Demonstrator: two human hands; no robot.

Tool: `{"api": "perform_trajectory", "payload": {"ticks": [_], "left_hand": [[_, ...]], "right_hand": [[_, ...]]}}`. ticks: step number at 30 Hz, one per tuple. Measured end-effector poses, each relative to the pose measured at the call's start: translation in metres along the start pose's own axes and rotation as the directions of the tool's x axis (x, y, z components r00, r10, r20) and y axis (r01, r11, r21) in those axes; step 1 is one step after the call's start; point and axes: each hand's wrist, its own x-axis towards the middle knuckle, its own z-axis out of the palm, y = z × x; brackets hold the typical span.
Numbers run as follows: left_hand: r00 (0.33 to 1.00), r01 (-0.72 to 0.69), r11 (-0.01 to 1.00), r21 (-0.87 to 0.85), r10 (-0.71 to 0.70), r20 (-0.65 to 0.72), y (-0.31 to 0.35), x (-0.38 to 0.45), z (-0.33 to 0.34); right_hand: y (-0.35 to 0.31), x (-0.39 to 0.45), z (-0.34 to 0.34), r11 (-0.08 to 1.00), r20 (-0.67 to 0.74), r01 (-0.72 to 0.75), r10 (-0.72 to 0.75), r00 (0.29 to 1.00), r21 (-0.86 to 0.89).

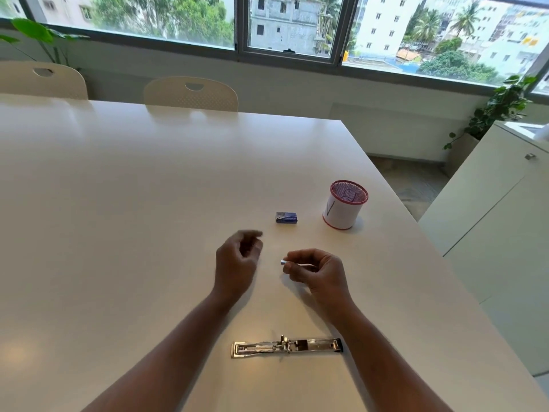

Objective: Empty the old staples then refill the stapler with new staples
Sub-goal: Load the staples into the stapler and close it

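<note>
1. Two bare hands of yours hover above the broad white table (pixel 118 203), a little apart from each other and beyond the stapler.
2. Your right hand (pixel 319 275) is curled, thumb and forefinger pinching a small silvery strip of staples (pixel 283 261); only its left end pokes out past your fingertips.
3. Your left hand (pixel 236 263) is loosely cupped with the fingers bent inward and holds nothing; its fingertips are blurred, so finer detail is lost.
4. Nearest you, the shiny metal stapler (pixel 286 347) lies folded fully open and flat on the table, stretched left to right, with its long channel on the left and its dark end on the right, just beside your right forearm.
5. Beyond your hands, the small blue staple box (pixel 286 217) rests on the table, well clear of your fingers. You cannot tell from this view whether it is open.
6. Right of that box stands an upright mesh cup with a red rim and white paper wrap (pixel 344 208), bearing dark pen marks; its contents are not clear.
7. Across the far edge of the table, two cream plastic chairs (pixel 190 95) are pushed in below a wide window (pixel 291 25).
8. Leafy green plants (pixel 502 105) stand by the sill at the right, beside a white cabinet (pixel 490 218).
</note>
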Motion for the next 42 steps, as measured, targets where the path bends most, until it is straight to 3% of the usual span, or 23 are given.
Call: {"api": "perform_trajectory", "payload": {"ticks": [3,6,15,21,26,32,37,39,42], "left_hand": [[0.983,0.060,0.987,-0.150,-0.033,0.178,0.016,-0.036,-0.024],[0.970,0.112,0.952,-0.286,-0.043,0.238,0.031,-0.062,-0.043],[0.964,0.181,0.903,-0.390,-0.085,0.251,0.051,-0.107,-0.077],[0.960,0.236,0.863,-0.447,-0.135,0.246,0.052,-0.125,-0.086],[0.963,0.217,0.873,-0.437,-0.118,0.241,0.053,-0.134,-0.087],[0.968,0.110,0.952,-0.287,-0.037,0.248,0.045,-0.141,-0.092],[0.958,-0.180,0.982,0.063,0.161,0.236,0.032,-0.135,-0.102],[0.943,-0.244,0.948,0.204,0.184,0.276,0.022,-0.133,-0.106],[0.924,-0.275,0.922,0.272,0.176,0.339,0.015,-0.134,-0.105]], "right_hand": [[-0.013,-0.016,0.002,0.997,0.055,0.076,-0.075,0.996,-0.014],[-0.027,-0.033,0.008,0.982,0.085,0.178,-0.173,0.981,-0.056],[-0.037,-0.074,0.024,0.925,0.207,0.327,-0.288,0.935,-0.191],[-0.038,-0.092,0.024,0.804,0.272,0.514,-0.444,0.854,-0.299],[-0.034,-0.101,0.023,0.714,0.290,0.573,-0.494,0.820,-0.402],[-0.030,-0.104,0.020,0.518,0.385,0.654,-0.537,0.750,-0.551],[-0.020,-0.101,0.008,0.549,0.380,0.603,-0.473,0.795,-0.579],[-0.013,-0.100,0.006,0.562,0.395,0.597,-0.449,0.801,-0.572],[-0.009,-0.100,0.007,0.583,0.399,0.595,-0.442,0.804,-0.553]]}}
